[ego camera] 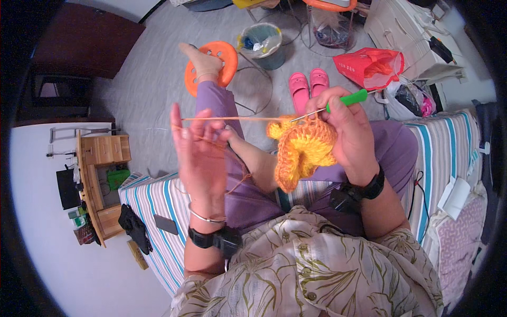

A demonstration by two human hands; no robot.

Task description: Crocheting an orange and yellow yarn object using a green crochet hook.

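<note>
My right hand (348, 130) grips a crochet hook with a green handle (348, 100) and also holds the edge of a ruffled crochet piece (305, 150), yellow inside with an orange border. The hook's metal tip lies at the top edge of the piece, by some orange loops. A strand of orange yarn (237, 118) runs taut from there to my left hand (202, 154), which is raised with its fingers spread and the yarn passing around them. More of the yarn hangs loosely beside the left wrist, over the purple trousers.
An orange stool (231, 59) carries one foot. Beyond stand a lined waste bin (277, 55), pink clogs (300, 89) and a red bag (356, 67). On the striped bed cover (158, 198) lie a phone (165, 224) and black cloth (134, 228); a white box (455, 198) is at the right.
</note>
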